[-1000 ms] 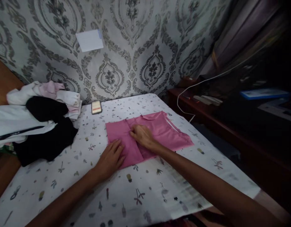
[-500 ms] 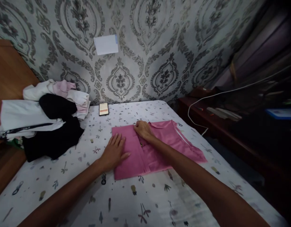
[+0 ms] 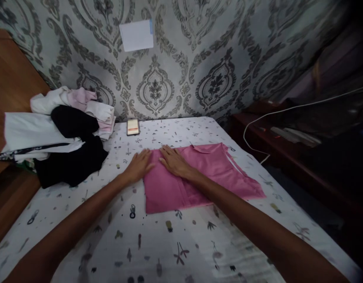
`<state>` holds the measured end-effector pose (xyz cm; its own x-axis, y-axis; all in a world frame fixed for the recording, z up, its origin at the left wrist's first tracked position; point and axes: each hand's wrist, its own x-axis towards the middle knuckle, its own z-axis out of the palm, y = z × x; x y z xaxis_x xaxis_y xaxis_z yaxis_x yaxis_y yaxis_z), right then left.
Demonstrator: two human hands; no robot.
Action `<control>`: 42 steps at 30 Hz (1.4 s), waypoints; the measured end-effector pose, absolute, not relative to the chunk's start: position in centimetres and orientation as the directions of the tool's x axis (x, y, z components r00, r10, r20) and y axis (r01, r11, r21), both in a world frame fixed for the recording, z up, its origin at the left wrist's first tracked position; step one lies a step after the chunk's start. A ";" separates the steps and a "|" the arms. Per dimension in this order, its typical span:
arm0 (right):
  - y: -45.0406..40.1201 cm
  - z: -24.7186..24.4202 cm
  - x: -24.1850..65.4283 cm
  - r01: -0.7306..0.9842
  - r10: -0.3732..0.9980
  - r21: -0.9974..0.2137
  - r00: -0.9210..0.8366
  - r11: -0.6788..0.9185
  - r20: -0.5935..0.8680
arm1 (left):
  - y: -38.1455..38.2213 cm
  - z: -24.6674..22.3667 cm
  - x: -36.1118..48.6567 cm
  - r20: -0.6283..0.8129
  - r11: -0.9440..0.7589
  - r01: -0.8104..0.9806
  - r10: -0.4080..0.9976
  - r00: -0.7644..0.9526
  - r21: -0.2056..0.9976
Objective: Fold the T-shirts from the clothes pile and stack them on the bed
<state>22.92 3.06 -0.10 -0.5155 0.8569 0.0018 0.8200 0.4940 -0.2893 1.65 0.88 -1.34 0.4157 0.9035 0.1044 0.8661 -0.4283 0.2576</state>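
A pink garment [image 3: 166, 188] lies folded over at its left part on the patterned white bed sheet [image 3: 158, 243]. At its upper left corner rests my left hand [image 3: 138, 165], open, with the fingers stretched forward and the thumb on the cloth. My right hand [image 3: 175, 160] lies flat on the garment near its far edge, fingers spread, a little right of my left hand. Neither hand grips the cloth. The garment's right part narrows toward a white-edged opening.
A pile of clothes [image 3: 69, 124] in white, black and pink sits at the left beside a wooden headboard [image 3: 16, 67]. A small framed card [image 3: 132, 127] lies near the wall. A white cable [image 3: 258, 118] hangs over a dark red surface [image 3: 249, 124] on the right.
My right hand has let go of the cloth's folded edge and flattened out, shifted left. My left hand has moved forward to the far corner. The view has tilted down slightly.
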 end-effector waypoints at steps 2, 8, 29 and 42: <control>2.8 0.3 23.0 0.825 0.866 -0.282 -0.499 0.489 0.042 | 2.9 -0.5 0.6 0.133 -0.372 0.856 0.928 0.348 0.358; 2.2 0.7 23.2 0.813 0.852 -0.288 -0.522 0.507 0.026 | 7.8 1.1 -0.4 0.107 -0.332 0.804 0.941 0.322 0.493; 2.6 -0.5 23.5 0.819 0.849 -0.258 -0.529 0.513 0.008 | 9.9 0.5 0.3 0.139 -0.508 0.646 0.834 0.533 0.570; 2.8 0.4 23.6 0.770 0.823 -0.345 -0.567 0.537 0.015 | -4.0 4.2 -0.4 0.209 -0.488 0.740 0.872 0.443 0.463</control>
